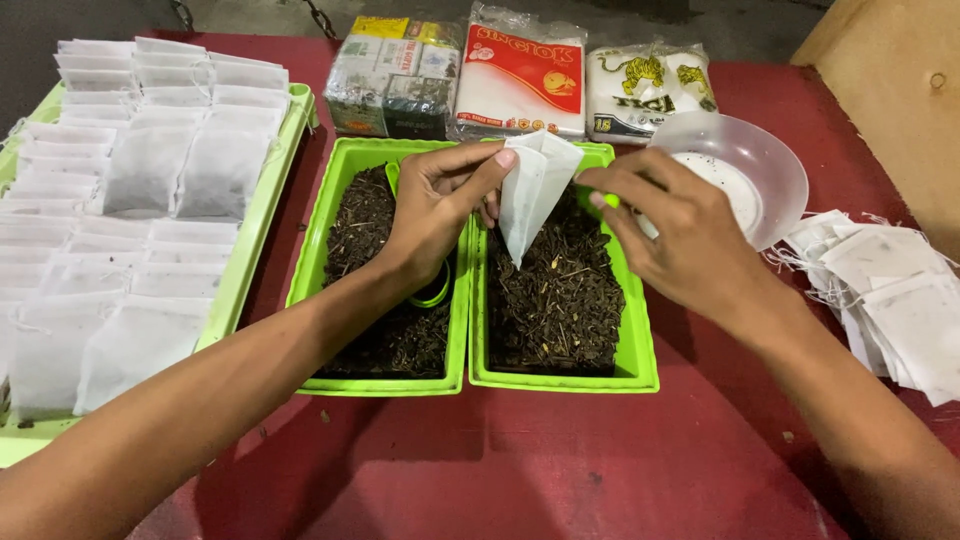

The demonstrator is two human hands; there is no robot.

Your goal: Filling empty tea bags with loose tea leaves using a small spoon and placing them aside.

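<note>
We are observing the filling step in hand: the left hand is pinching one edge of a white filter bag between thumb and fingers, while the right hand is gripping the opposite edge, the two holding the mouth apart above the right green tray of dried leaves. The left green tray is sitting just beside it (a green scoop is lying under the left wrist). We are judging that loading leaves calls for one hand freeing itself. Filled bags are lying on the tray at the desk's left.
</note>
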